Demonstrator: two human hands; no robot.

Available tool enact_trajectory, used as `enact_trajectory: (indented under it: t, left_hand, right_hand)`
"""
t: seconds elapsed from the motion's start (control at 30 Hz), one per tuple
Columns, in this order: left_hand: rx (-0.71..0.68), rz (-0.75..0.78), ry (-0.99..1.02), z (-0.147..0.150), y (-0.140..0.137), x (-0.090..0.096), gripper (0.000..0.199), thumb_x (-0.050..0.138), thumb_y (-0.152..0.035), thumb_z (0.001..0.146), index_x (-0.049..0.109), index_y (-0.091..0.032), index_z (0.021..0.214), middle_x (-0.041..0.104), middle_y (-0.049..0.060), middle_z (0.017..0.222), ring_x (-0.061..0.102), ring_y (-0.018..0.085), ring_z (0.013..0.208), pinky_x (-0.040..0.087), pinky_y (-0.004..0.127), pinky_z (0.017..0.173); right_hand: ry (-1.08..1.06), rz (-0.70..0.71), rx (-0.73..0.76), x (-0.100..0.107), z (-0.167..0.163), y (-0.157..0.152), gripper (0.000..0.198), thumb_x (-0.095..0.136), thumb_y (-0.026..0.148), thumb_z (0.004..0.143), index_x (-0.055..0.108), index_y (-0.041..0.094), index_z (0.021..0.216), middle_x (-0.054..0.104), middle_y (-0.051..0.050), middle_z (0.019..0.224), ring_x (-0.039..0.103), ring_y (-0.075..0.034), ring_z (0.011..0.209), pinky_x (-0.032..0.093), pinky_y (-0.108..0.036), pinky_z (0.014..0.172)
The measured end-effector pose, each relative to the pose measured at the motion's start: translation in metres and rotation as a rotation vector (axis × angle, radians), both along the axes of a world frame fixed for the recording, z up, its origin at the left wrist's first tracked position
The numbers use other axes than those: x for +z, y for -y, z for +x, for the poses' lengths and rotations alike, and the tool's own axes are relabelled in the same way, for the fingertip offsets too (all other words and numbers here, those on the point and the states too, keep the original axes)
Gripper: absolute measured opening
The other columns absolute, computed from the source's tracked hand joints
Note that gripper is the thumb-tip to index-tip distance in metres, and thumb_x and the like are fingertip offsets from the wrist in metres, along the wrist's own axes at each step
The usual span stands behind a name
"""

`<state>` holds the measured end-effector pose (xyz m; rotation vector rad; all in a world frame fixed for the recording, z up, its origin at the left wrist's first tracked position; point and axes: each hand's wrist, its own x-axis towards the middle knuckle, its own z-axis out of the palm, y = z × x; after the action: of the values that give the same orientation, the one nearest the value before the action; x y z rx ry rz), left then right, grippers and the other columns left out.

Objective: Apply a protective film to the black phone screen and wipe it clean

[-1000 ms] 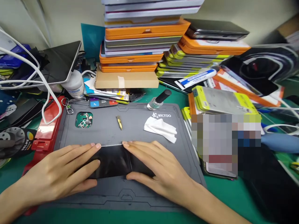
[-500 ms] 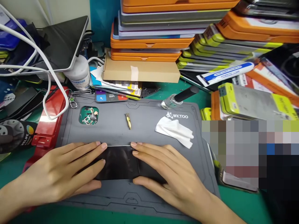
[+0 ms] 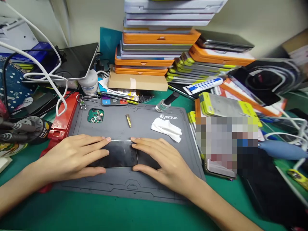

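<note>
A black, glossy phone [image 3: 120, 154] lies flat and lengthwise on the grey work mat [image 3: 113, 128]. My left hand [image 3: 75, 155] grips its left part, fingertips at the far edge and thumb at the near edge. Over the right part, my right hand [image 3: 165, 162] holds it the same way. A thin line crosses the dark surface by my right fingers; both ends are hidden under my hands. Beyond the phone lie several brass-coloured bits [image 3: 128, 120] and a crumpled white cloth [image 3: 166, 129]. Small metal parts [image 3: 95, 115] fill a recess in the mat's far left.
Behind the mat stand a clear bottle with a black cap [image 3: 167, 102], a white paste jar [image 3: 88, 84] and tall stacks of orange cases [image 3: 144, 62]. A red tool [image 3: 61, 122] and a white cable [image 3: 54, 84] are at left. Yellow-grey battery packs [image 3: 223, 104] lie at right.
The view has tilted up and drawn back, so more of the bench shows. Both hands keep their hold on the phone, with only slight finger shifts on the left.
</note>
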<state>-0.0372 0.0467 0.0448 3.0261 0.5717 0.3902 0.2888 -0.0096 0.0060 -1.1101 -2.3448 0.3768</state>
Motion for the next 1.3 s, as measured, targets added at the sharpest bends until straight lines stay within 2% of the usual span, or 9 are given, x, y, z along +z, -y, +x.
enact_trajectory:
  t: [0.17,0.37,0.9,1.1,1.3]
  left_hand:
    - [0.035,0.001,0.010,-0.0030,0.0007,-0.0014,0.053,0.060,-0.051,0.108,0.059,-0.016,0.147,0.075,0.013,0.141,0.079,0.027,0.117,0.066,0.039,0.097]
    - [0.025,0.028,-0.014,-0.0048,0.0006,-0.0019,0.056,0.064,-0.053,0.105,0.057,-0.018,0.149,0.075,0.013,0.141,0.079,0.027,0.119,0.066,0.039,0.100]
    - [-0.044,0.110,0.024,-0.0024,-0.0009,-0.0020,0.055,0.067,-0.049,0.104,0.057,-0.020,0.149,0.075,0.013,0.141,0.080,0.027,0.117,0.069,0.040,0.097]
    - [-0.020,0.071,0.010,-0.0045,-0.0024,-0.0049,0.059,0.068,-0.051,0.103,0.055,-0.022,0.152,0.074,0.011,0.144,0.079,0.028,0.119,0.070,0.044,0.098]
    - [0.006,0.044,-0.003,-0.0038,-0.0021,-0.0018,0.058,0.067,-0.051,0.104,0.053,-0.028,0.155,0.074,0.008,0.144,0.080,0.029,0.118,0.072,0.046,0.095]
  right_hand:
    - [-0.032,-0.040,-0.005,-0.0008,-0.0023,-0.0023,0.059,0.076,0.046,0.101,0.058,0.025,0.152,0.073,-0.013,0.145,0.072,-0.029,0.131,0.061,-0.052,0.105]
    - [-0.067,-0.030,0.025,-0.0041,-0.0016,-0.0071,0.061,0.081,0.047,0.097,0.060,0.022,0.148,0.075,-0.012,0.142,0.072,-0.028,0.130,0.060,-0.051,0.107]
    - [-0.092,0.018,0.035,-0.0070,0.0017,-0.0067,0.061,0.080,0.044,0.098,0.059,0.024,0.152,0.075,-0.011,0.140,0.072,-0.029,0.128,0.060,-0.052,0.107]
    - [-0.119,0.033,0.043,-0.0091,0.0037,-0.0069,0.063,0.080,0.046,0.097,0.059,0.020,0.151,0.076,-0.013,0.139,0.072,-0.028,0.126,0.061,-0.050,0.106]
    - [-0.098,0.079,0.047,-0.0084,0.0048,-0.0055,0.062,0.076,0.044,0.101,0.056,0.022,0.155,0.075,-0.012,0.142,0.071,-0.030,0.128,0.059,-0.050,0.108]
